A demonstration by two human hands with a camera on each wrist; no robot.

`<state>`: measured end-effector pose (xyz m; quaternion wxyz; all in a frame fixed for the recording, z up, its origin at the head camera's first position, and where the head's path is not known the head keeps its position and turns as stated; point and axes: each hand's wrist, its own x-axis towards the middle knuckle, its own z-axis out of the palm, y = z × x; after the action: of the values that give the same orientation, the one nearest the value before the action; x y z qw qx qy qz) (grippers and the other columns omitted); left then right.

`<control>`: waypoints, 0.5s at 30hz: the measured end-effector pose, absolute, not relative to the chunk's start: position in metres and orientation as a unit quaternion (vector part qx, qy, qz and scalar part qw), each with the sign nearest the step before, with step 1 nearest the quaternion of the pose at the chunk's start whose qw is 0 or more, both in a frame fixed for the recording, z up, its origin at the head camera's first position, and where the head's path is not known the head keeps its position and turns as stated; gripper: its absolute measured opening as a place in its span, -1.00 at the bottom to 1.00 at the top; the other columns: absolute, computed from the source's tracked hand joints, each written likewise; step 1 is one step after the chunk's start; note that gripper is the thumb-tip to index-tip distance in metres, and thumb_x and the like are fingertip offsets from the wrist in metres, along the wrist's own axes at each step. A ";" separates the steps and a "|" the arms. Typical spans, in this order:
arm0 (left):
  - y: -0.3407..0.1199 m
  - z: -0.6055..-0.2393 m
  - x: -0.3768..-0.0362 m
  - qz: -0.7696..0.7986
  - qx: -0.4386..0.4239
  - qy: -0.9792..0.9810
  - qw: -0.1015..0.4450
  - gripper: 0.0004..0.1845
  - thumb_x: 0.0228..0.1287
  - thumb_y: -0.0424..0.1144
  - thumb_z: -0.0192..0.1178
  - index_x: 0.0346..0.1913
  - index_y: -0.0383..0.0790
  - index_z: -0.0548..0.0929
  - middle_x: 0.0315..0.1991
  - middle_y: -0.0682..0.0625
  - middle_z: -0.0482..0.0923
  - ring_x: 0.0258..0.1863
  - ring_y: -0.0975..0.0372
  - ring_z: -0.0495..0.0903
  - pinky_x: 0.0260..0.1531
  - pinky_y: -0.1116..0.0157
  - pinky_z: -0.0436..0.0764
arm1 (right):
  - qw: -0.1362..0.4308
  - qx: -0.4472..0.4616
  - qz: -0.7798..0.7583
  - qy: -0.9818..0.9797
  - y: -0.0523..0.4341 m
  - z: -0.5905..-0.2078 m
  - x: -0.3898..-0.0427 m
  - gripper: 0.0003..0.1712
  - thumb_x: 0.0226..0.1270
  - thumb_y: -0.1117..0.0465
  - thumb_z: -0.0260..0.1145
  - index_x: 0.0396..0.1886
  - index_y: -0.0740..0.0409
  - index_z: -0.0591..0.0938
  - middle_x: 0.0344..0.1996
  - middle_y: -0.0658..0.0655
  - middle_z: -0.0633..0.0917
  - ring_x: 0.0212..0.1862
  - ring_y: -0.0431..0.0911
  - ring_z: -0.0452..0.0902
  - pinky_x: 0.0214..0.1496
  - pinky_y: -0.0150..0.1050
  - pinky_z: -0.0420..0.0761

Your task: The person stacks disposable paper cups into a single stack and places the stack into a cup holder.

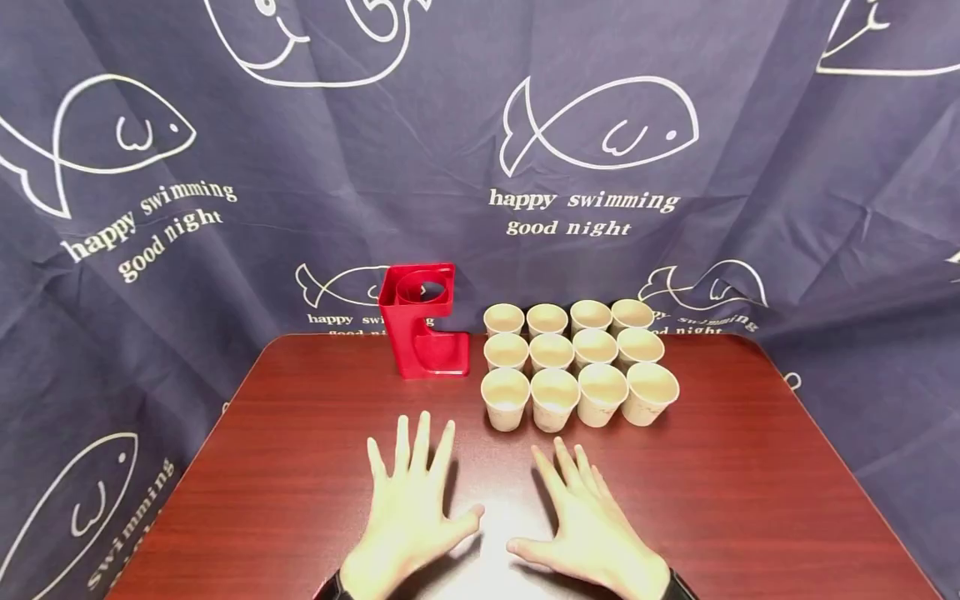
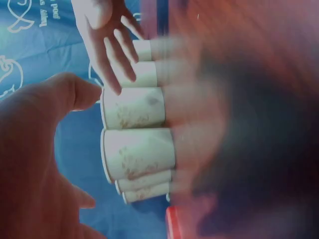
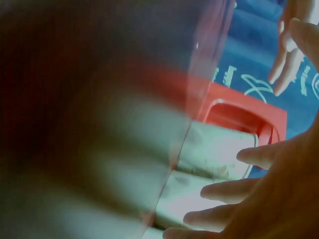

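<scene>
— Looking past both hands: the left hand and right hand lie flat, fingers spread, holding nothing. Where are the paper cups?

— Just beyond the right fingertips, beside the red holder. Probably light, thin, easily crushed; grip the sidewall gently.

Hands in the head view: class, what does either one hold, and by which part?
Nothing. The left hand and right hand lie spread over the table, short of the cups.
</scene>
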<state>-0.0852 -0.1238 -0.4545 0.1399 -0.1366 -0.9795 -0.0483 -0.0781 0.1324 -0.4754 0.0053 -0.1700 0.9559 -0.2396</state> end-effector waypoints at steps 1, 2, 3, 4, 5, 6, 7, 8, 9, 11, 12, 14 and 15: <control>-0.127 -0.453 -0.087 -0.047 -0.135 -0.980 0.140 0.20 -0.05 0.51 0.28 0.60 -0.08 0.22 0.60 -0.30 0.11 0.58 -0.32 0.04 0.34 -0.55 -0.05 | 0.002 -0.177 -0.243 0.954 0.129 -0.476 -0.079 0.38 -0.07 -0.70 0.32 0.63 -0.01 0.24 0.60 0.38 0.16 0.60 0.41 -0.02 0.54 0.35 0.16; -0.130 -0.452 -0.089 -0.045 -0.134 -0.980 0.140 0.22 -0.06 0.51 0.29 0.61 -0.09 0.21 0.61 -0.30 0.10 0.58 -0.32 0.02 0.34 -0.55 -0.06 | 0.002 -0.183 -0.245 0.952 0.126 -0.476 -0.080 0.38 -0.07 -0.69 0.32 0.63 -0.01 0.24 0.60 0.38 0.16 0.60 0.41 -0.02 0.54 0.35 0.17; -0.133 -0.451 -0.091 -0.041 -0.132 -0.980 0.141 0.24 -0.08 0.52 0.29 0.61 -0.10 0.20 0.61 -0.30 0.08 0.59 -0.32 0.00 0.35 -0.55 -0.06 | 0.002 -0.187 -0.246 0.951 0.123 -0.476 -0.082 0.38 -0.07 -0.69 0.32 0.63 -0.02 0.23 0.60 0.38 0.16 0.60 0.40 -0.02 0.55 0.34 0.16; -0.136 -0.449 -0.093 -0.039 -0.131 -0.980 0.142 0.26 -0.09 0.53 0.30 0.61 -0.11 0.19 0.62 -0.31 0.07 0.59 -0.33 -0.03 0.35 -0.56 -0.07 | 0.002 -0.193 -0.250 0.949 0.119 -0.476 -0.084 0.38 -0.07 -0.68 0.34 0.63 -0.01 0.23 0.60 0.38 0.16 0.60 0.40 -0.02 0.55 0.33 0.16; -0.139 -0.447 -0.096 -0.036 -0.129 -0.981 0.141 0.29 -0.11 0.55 0.30 0.62 -0.12 0.17 0.62 -0.30 0.05 0.60 -0.33 -0.05 0.35 -0.55 -0.08 | 0.003 -0.197 -0.253 0.947 0.116 -0.475 -0.086 0.37 -0.06 -0.67 0.34 0.63 -0.02 0.23 0.60 0.38 0.16 0.60 0.40 -0.02 0.55 0.33 0.17; -0.142 -0.445 -0.098 -0.036 -0.128 -0.981 0.143 0.31 -0.13 0.55 0.31 0.62 -0.13 0.16 0.62 -0.31 0.05 0.60 -0.33 -0.07 0.36 -0.55 -0.09 | 0.004 -0.201 -0.257 0.945 0.112 -0.475 -0.088 0.37 -0.06 -0.66 0.35 0.63 -0.03 0.22 0.60 0.38 0.16 0.60 0.40 -0.02 0.55 0.32 0.17; -0.145 -0.443 -0.101 -0.035 -0.126 -0.981 0.144 0.32 -0.14 0.55 0.32 0.63 -0.13 0.14 0.63 -0.31 0.04 0.60 -0.33 -0.08 0.36 -0.55 -0.10 | 0.005 -0.206 -0.261 0.943 0.109 -0.475 -0.090 0.36 -0.05 -0.65 0.36 0.63 -0.03 0.22 0.60 0.38 0.15 0.60 0.40 -0.01 0.55 0.32 0.18; -0.148 -0.441 -0.104 -0.033 -0.125 -0.981 0.144 0.33 -0.14 0.54 0.33 0.63 -0.13 0.12 0.63 -0.31 0.03 0.60 -0.33 -0.10 0.36 -0.55 -0.11 | 0.008 -0.211 -0.260 0.942 0.105 -0.474 -0.093 0.36 -0.04 -0.65 0.35 0.64 -0.04 0.21 0.60 0.38 0.14 0.60 0.40 -0.02 0.56 0.31 0.18; -0.151 -0.438 -0.106 -0.032 -0.125 -0.981 0.146 0.33 -0.14 0.53 0.35 0.63 -0.13 0.11 0.63 -0.32 0.03 0.60 -0.34 -0.10 0.36 -0.55 -0.11 | 0.008 -0.215 -0.262 0.941 0.102 -0.474 -0.095 0.35 -0.04 -0.65 0.35 0.64 -0.04 0.21 0.60 0.38 0.14 0.59 0.41 -0.01 0.55 0.32 0.19; -0.157 -0.433 -0.112 -0.031 -0.126 -0.980 0.154 0.34 -0.16 0.49 0.39 0.63 -0.13 0.10 0.62 -0.33 0.05 0.59 -0.36 -0.08 0.36 -0.55 -0.09 | 0.005 -0.226 -0.263 0.938 0.095 -0.474 -0.099 0.34 -0.03 -0.64 0.36 0.63 -0.03 0.23 0.60 0.38 0.16 0.58 0.44 0.02 0.52 0.33 0.23; -0.159 -0.430 -0.114 -0.030 -0.127 -0.979 0.159 0.34 -0.17 0.47 0.41 0.63 -0.14 0.10 0.61 -0.34 0.06 0.58 -0.36 -0.07 0.36 -0.55 -0.07 | 0.005 -0.232 -0.260 0.937 0.092 -0.474 -0.101 0.33 -0.03 -0.64 0.36 0.63 -0.03 0.23 0.59 0.39 0.16 0.57 0.45 0.04 0.51 0.32 0.26; -0.165 -0.425 -0.119 -0.028 -0.132 -0.977 0.168 0.34 -0.17 0.43 0.44 0.63 -0.15 0.10 0.59 -0.36 0.09 0.57 -0.38 -0.03 0.35 -0.55 -0.03 | 0.004 -0.243 -0.252 0.936 0.085 -0.474 -0.104 0.32 -0.03 -0.64 0.36 0.62 -0.03 0.25 0.59 0.38 0.18 0.56 0.45 0.08 0.48 0.32 0.32; -0.167 -0.422 -0.121 -0.026 -0.133 -0.976 0.171 0.34 -0.17 0.42 0.44 0.63 -0.15 0.10 0.59 -0.36 0.10 0.57 -0.38 -0.02 0.35 -0.54 0.00 | 0.004 -0.249 -0.251 0.935 0.082 -0.473 -0.106 0.32 -0.03 -0.63 0.36 0.61 -0.02 0.27 0.58 0.39 0.19 0.56 0.44 0.09 0.47 0.31 0.34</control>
<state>-0.1211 -0.1674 -0.4223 0.1711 -0.1332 -0.9759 -0.0262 -0.1057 0.0816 -0.4735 0.0039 -0.2494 0.9352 -0.2512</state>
